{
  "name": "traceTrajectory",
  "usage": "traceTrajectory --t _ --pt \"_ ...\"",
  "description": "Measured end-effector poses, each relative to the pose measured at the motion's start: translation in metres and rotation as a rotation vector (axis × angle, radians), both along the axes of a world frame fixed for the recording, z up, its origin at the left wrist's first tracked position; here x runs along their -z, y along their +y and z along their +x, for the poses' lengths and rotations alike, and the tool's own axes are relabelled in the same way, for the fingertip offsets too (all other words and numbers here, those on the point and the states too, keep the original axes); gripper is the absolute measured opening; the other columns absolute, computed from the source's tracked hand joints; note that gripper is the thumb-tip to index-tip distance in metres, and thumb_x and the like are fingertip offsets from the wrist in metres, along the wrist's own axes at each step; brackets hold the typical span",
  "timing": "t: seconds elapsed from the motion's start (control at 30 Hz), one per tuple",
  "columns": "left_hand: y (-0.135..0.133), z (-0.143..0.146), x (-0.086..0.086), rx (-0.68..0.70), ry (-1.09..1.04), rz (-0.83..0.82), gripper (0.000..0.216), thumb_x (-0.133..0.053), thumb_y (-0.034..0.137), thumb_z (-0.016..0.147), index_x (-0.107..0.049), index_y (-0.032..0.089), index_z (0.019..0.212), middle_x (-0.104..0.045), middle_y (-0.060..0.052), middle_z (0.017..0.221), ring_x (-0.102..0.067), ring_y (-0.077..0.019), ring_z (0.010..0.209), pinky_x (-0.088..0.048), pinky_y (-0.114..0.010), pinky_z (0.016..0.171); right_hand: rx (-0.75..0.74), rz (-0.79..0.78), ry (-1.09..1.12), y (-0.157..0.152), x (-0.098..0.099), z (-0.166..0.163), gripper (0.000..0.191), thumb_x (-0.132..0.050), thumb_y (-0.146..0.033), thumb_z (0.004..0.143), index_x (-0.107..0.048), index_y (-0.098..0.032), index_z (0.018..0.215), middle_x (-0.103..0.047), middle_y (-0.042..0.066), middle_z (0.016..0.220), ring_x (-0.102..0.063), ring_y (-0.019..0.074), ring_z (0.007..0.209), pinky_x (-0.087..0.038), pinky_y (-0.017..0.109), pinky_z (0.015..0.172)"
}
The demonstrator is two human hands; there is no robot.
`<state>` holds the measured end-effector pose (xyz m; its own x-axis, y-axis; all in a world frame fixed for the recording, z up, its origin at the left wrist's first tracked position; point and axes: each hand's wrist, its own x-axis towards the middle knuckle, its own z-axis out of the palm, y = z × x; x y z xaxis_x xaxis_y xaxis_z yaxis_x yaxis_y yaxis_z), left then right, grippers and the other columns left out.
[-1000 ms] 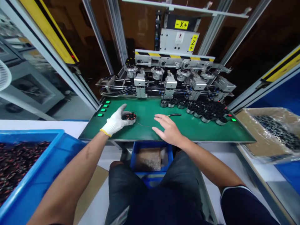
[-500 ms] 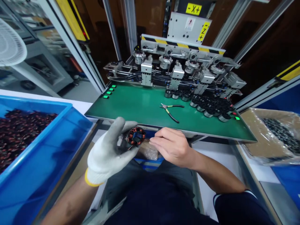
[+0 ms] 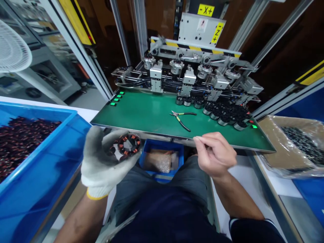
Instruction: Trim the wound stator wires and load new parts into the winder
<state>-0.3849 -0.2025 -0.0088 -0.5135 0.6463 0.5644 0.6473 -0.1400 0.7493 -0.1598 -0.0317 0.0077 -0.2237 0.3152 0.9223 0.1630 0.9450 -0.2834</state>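
Note:
My left hand point(image 3: 103, 162), in a white knit glove with a yellow cuff, is closed around a copper-wound motor stator point(image 3: 129, 145) at the table's front edge. More dark and copper parts show behind that ring inside the glove, too blurred to tell apart. My right hand point(image 3: 216, 153) is bare and hangs to the right over the front edge. Its thumb and fingertips are pinched together; anything between them is too small to make out. A pair of pliers point(image 3: 179, 118) with black and yellow handles lies splayed on the green tabletop point(image 3: 144, 113).
At left stands a blue bin point(image 3: 50, 148) of copper-wound parts. A blue box point(image 3: 163, 145) with cardboard sits below, between my knees. Several cylindrical metal-and-black parts point(image 3: 224, 118) stand at right. A machine fixture point(image 3: 184, 72) spans the back. A plastic-lined carton point(image 3: 275, 135) holds small grey parts.
My right hand has pulled away to the right from the stator, where its fingertips were pinching at a wire. My left hand has shifted left with the stator.

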Motion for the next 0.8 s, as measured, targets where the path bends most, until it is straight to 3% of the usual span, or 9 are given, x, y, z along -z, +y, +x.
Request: traceTrajectory --t 0.1,0.17,0.23,0.3,0.4,0.63,0.73,0.8 --pt "0.005 -0.005 -0.002 -0.077 -0.009 0.152 0.106 -0.087 0.025 0.073 -0.029 0.053 0.157 -0.07 0.004 0.128 -0.072 -0.0217 0.11 -0.065 -0.04 0.094 -0.059 -0.17 -0.221 0.052 0.023 -0.015 0.005 -0.068 -0.026 0.094 -0.072 -0.022 0.093 -0.074 0.005 0.085 -0.07 0.0207 0.077 -0.058 0.036 0.075" --pt "0.01 -0.012 -0.001 -0.051 0.006 0.249 0.108 -0.09 0.021 0.067 -0.035 0.052 0.154 -0.072 0.004 0.124 -0.073 -0.0189 0.102 -0.066 -0.035 0.087 -0.015 -0.273 -0.481 0.093 0.04 -0.031 0.039 -0.072 -0.041 0.09 -0.07 -0.018 0.121 -0.072 0.015 0.123 -0.068 0.03 0.115 -0.054 0.047 0.102" --pt "0.013 -0.019 0.001 -0.014 0.033 0.351 0.114 -0.093 0.016 0.057 -0.041 0.048 0.153 -0.074 0.004 0.119 -0.074 -0.0172 0.095 -0.066 -0.03 0.08 0.075 -0.353 -0.785 0.127 0.055 -0.045 0.082 -0.075 -0.053 0.084 -0.048 -0.014 0.152 -0.043 0.022 0.16 -0.039 0.0384 0.15 -0.036 0.059 0.12" --pt "0.013 -0.023 0.004 -0.002 0.023 0.392 0.116 -0.094 0.014 0.052 -0.044 0.045 0.152 -0.076 0.003 0.116 -0.075 -0.0172 0.094 -0.066 -0.029 0.079 0.151 -0.414 -1.051 0.148 0.066 -0.052 0.1 -0.071 -0.059 0.085 -0.029 -0.012 0.162 -0.021 0.024 0.17 -0.017 0.043 0.158 -0.023 0.067 0.123" --pt "0.007 -0.023 0.005 -0.04 -0.037 0.351 0.113 -0.092 0.014 0.057 -0.043 0.049 0.152 -0.075 0.003 0.118 -0.074 -0.0187 0.099 -0.066 -0.035 0.086 0.164 -0.451 -1.196 0.154 0.075 -0.051 0.086 -0.057 -0.058 0.094 -0.033 -0.011 0.161 -0.03 0.027 0.165 -0.025 0.046 0.154 -0.023 0.072 0.118" --pt "-0.006 -0.018 -0.001 -0.119 -0.081 0.225 0.111 -0.088 0.01 0.063 -0.039 0.06 0.15 -0.072 0.009 0.122 -0.072 -0.0171 0.104 -0.064 -0.037 0.094 0.06 -0.538 -1.041 0.143 0.066 -0.037 0.055 -0.047 -0.036 0.096 -0.061 0.002 0.134 -0.058 0.033 0.129 -0.052 0.0454 0.125 -0.039 0.064 0.108" --pt "0.0 -0.024 0.002 -0.075 -0.049 0.277 0.114 -0.089 0.007 0.058 -0.042 0.057 0.149 -0.073 0.009 0.118 -0.072 -0.0155 0.1 -0.064 -0.034 0.09 -0.002 -0.681 -0.932 0.136 0.059 -0.031 0.055 -0.031 -0.038 0.102 -0.061 0.001 0.128 -0.065 0.027 0.112 -0.064 0.0366 0.108 -0.051 0.054 0.098" --pt "0.005 -0.029 0.006 -0.04 -0.023 0.324 0.119 -0.09 0.004 0.051 -0.043 0.053 0.15 -0.074 0.008 0.115 -0.072 -0.0152 0.095 -0.064 -0.032 0.085 -0.068 -0.779 -0.869 0.115 0.056 -0.022 0.06 -0.014 -0.039 0.105 -0.052 -0.003 0.135 -0.066 0.021 0.109 -0.069 0.0283 0.095 -0.057 0.043 0.084"
